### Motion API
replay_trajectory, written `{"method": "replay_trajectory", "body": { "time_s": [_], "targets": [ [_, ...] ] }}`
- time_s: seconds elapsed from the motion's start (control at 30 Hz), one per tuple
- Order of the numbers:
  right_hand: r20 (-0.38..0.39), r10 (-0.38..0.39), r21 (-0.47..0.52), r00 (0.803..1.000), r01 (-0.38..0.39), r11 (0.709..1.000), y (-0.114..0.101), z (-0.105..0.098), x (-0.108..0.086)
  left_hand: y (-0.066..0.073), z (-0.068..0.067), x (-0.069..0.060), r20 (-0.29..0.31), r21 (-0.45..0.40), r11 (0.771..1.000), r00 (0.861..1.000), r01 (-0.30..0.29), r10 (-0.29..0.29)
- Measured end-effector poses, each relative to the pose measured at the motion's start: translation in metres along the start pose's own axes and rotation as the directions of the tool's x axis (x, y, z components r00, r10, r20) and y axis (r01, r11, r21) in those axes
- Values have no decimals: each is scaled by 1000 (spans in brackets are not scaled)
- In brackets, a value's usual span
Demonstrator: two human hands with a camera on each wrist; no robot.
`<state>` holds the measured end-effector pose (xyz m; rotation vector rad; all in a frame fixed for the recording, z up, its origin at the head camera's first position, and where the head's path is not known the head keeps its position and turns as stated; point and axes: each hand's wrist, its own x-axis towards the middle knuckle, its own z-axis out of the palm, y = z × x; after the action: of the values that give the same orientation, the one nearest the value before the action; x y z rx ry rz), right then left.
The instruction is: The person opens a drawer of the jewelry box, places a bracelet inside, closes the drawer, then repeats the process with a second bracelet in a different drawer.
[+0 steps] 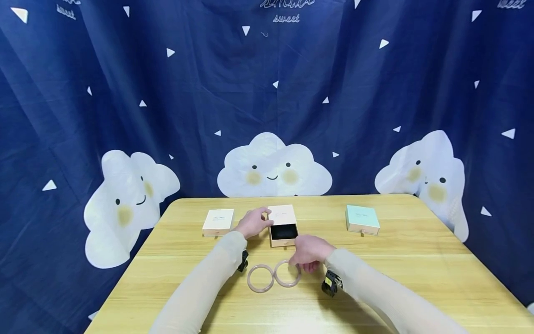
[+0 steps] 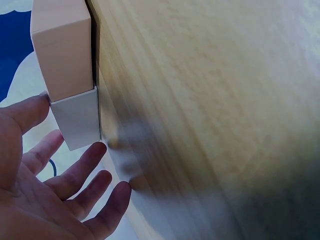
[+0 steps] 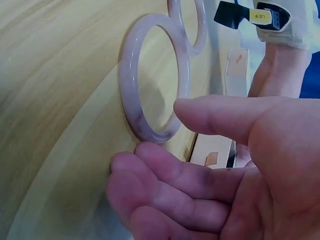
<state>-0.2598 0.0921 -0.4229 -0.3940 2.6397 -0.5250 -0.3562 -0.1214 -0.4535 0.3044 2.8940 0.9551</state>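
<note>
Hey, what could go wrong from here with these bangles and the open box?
The right hand is at the right bangle and might knock it against the left bangle close beside it. The left hand is at the open box, so a nudge could shift it.

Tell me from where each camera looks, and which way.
Head: on the head, facing forward and down at the table; left hand, right hand, sleeves show.
Left wrist: worn there, facing a box; left hand shows.
Right wrist: worn there, facing two bangles; right hand, left sleeve show.
Head and right wrist share the bangles.
</note>
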Motion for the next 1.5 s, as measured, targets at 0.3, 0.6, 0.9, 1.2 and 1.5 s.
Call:
{"method": "replay_trajectory", "body": {
  "time_s": [0.3, 0.6, 0.9, 1.2, 1.5],
  "targets": [
    [-65, -11, -214, 998, -3, 977, -5, 3, 4, 3, -2, -3, 13, -18, 1000, 1000, 4, -3],
    [-111, -21, -299, 994, -14, 954, -12, 4, -1, 4, -3, -5, 8, -15, 1000, 1000, 6, -6],
    [-117, -29, -310, 993, -8, 951, -13, 5, 0, 5, -3, -5, 10, -8, 1000, 1000, 5, -5],
    [-102, -34, -271, 994, 5, 962, -7, 6, -1, 4, -4, -5, 13, -18, 1000, 1000, 0, 0],
    [-69, -60, -202, 996, 45, 978, 3, 3, -1, 5, -5, -6, 17, -19, 1000, 1000, -1, 1]
  ]
}}
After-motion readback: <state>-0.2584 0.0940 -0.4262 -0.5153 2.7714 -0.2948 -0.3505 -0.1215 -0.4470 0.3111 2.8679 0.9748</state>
